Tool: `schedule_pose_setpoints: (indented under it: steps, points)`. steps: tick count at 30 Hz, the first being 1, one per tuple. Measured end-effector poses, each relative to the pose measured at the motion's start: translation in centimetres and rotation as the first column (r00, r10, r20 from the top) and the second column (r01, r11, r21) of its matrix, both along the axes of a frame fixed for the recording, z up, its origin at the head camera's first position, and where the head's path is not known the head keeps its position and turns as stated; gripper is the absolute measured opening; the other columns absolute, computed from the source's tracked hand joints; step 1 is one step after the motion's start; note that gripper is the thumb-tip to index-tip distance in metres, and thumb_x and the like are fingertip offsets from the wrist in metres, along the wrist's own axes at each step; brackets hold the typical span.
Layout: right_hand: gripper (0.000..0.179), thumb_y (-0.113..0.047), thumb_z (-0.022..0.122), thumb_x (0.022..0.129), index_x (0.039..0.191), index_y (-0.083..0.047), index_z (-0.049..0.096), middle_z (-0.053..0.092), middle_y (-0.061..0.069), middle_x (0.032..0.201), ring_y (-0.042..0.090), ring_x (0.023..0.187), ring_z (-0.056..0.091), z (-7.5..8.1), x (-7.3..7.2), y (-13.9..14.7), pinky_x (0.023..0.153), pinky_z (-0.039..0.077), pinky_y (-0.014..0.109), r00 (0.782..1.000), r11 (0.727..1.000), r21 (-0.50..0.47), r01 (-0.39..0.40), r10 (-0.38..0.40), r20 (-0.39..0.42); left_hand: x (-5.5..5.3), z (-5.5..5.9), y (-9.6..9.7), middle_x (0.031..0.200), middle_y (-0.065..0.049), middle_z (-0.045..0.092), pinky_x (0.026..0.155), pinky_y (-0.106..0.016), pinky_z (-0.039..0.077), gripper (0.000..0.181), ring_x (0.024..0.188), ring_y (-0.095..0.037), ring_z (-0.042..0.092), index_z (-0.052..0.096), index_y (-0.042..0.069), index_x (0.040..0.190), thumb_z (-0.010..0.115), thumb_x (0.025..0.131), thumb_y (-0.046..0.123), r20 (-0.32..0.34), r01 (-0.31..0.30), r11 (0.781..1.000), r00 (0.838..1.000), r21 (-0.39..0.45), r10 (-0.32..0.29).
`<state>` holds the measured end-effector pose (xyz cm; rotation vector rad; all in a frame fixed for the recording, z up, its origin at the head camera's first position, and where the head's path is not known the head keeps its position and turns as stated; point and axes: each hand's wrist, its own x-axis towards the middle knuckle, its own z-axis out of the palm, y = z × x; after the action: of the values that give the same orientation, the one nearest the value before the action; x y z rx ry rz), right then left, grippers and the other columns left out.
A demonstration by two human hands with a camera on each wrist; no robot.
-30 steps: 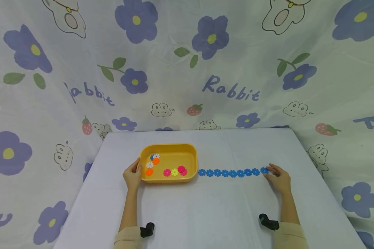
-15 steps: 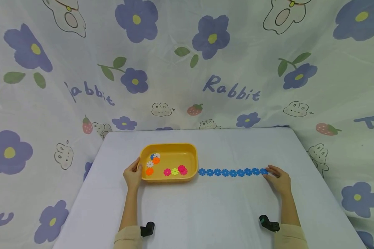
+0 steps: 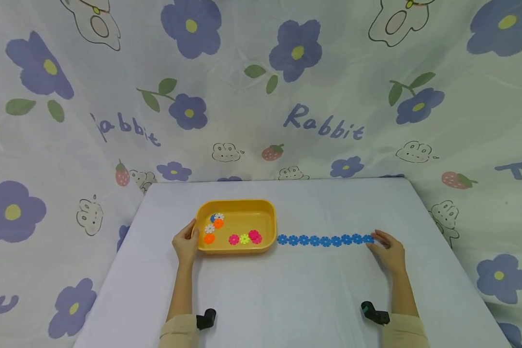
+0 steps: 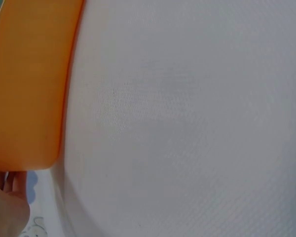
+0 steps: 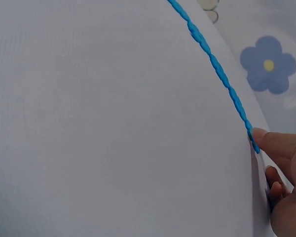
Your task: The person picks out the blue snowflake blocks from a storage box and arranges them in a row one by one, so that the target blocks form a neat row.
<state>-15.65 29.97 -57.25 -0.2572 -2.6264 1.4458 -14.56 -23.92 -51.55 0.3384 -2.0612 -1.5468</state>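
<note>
In the head view my left hand (image 3: 185, 245) grips the left end of a yellow plastic tray (image 3: 248, 220), with its thumb on the near side. The left wrist view shows the tray's orange-looking outer wall (image 4: 32, 89) and part of that hand (image 4: 9, 210). To the right of the tray, a row of blue flower-shaped discs (image 3: 325, 241) lies end to end on the table. My right hand (image 3: 390, 251) pinches the rightmost blue disc (image 3: 367, 239), which touches its neighbour. In the right wrist view the thumb lies on the end of the blue row (image 5: 218, 69).
Inside the tray are loose discs: orange ones (image 3: 209, 239), white ones (image 3: 210, 228), pink ones (image 3: 254, 237), a yellow one (image 3: 244, 239) and a partly covered blue one. A white cloth covers the table (image 3: 282, 299). A patterned curtain (image 3: 252, 111) hangs behind and beside it.
My right hand has shifted slightly left with the end disc, and the small gap between that disc and the row has closed. My left hand stays on the tray.
</note>
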Motion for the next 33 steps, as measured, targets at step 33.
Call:
schedule_pose_setpoints:
  steps: [33]
  points:
    - [0.034, 0.012, 0.064, 0.081, 0.114, 0.016, 0.057, 0.059, 0.033, 0.109, 0.048, 0.094, 0.057, 8.0, -3.2, -22.2, 0.086, 0.052, 0.047, 0.845, 0.833, -0.265, -0.486, 0.370, -0.385, -1.4, -3.6, -1.5, 0.119, -0.022, 0.061, 0.075, -0.001, 0.044, 0.031, 0.111, -0.032, 0.058, 0.061, -0.008, 0.117, 0.056, 0.087, -0.008, 0.067, -0.022, 1.000, 0.998, 0.013, 0.021]
